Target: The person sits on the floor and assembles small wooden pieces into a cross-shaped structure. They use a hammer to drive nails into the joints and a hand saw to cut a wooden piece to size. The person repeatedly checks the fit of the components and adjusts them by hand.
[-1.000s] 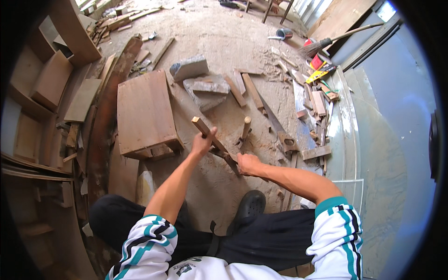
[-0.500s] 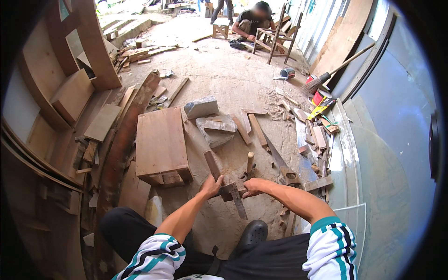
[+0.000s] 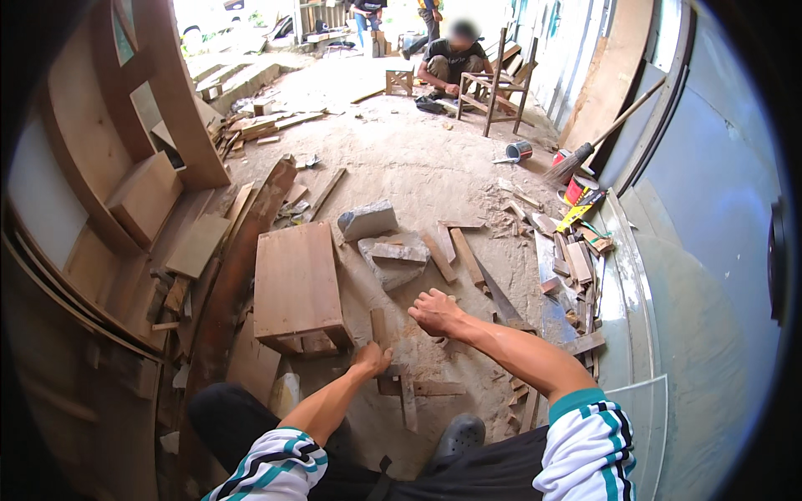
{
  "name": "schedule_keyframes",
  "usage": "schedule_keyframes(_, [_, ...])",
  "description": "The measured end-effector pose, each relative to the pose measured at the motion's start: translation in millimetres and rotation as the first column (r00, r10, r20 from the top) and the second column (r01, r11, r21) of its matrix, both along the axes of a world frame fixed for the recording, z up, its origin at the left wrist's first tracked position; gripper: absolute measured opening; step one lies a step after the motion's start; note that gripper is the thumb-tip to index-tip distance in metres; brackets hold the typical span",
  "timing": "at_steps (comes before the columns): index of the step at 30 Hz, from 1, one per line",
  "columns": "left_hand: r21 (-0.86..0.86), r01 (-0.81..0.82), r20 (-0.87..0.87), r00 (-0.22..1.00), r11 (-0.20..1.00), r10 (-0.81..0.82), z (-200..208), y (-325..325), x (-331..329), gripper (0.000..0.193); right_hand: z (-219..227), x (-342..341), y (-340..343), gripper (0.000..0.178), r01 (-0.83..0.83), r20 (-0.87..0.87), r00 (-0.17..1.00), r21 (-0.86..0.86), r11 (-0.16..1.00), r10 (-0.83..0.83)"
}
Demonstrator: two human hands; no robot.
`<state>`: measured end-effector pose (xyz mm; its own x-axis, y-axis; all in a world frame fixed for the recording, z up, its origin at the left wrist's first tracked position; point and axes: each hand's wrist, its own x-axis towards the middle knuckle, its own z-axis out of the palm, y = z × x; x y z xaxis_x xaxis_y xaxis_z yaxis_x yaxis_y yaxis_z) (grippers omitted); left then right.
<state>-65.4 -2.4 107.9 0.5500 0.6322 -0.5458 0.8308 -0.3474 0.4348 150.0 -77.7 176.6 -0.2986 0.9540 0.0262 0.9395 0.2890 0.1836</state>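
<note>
The one view comes from the left of two fisheye cameras set side by side on the person's head. It faces forward and slants down, so the striped sleeves (image 3: 589,451) and black trousers (image 3: 501,455) loom close along the lower edge. The left hand (image 3: 370,358) and right hand (image 3: 438,312) sit just below the middle, at arm's reach. Toward the top it looks far across the dusty floor (image 3: 401,184) to a crouching co-worker (image 3: 455,65), small with distance. A wooden cabinet (image 3: 200,154) at left and a blue-grey panel (image 3: 718,167) at right flank the view, their outer parts meeting its dark, rounded rim.
</note>
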Motion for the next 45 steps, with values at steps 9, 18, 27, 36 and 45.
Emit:
schedule_keyframes(9, [0.132, 0.161, -0.175, 0.975, 0.978, -0.137, 49.3, 19.9, 21.2, 0.054, 0.6, 17.0, 33.6, 0.024, 0.628, 0.466, 0.776, -0.5, 0.597, -0.425])
schedule_keyframes(18, [0.168, 0.455, -0.484, 0.811, 0.875, -0.328, 112.0, 32.5, 109.0, 0.064, 12.7, 41.9, 40.4, 0.021, 0.587, 0.441, 0.808, -0.669, 0.457, -0.392])
schedule_keyframes(27, [0.185, 0.63, -0.542, 0.706, 0.754, -0.457, 106.5, 37.0, 195.8, 0.071, -2.4, 97.8, 26.3, 0.019, 0.673, 0.435, 0.602, -0.728, 0.132, -0.67])
schedule_keyframes(36, [0.166, 0.553, -0.232, 0.827, 0.817, -0.513, 26.0, 29.8, 167.0, 0.067, 9.9, 115.8, 13.6, 0.026, 0.724, 0.283, 0.54, -0.636, 0.266, -0.792])
schedule_keyframes(45, [0.089, 0.353, -0.107, 0.933, 0.931, -0.343, -19.7, 56.5, 117.2, 0.077, 4.8, 103.4, 11.4, 0.04, 0.711, 0.328, 0.594, -0.64, 0.29, -0.734])
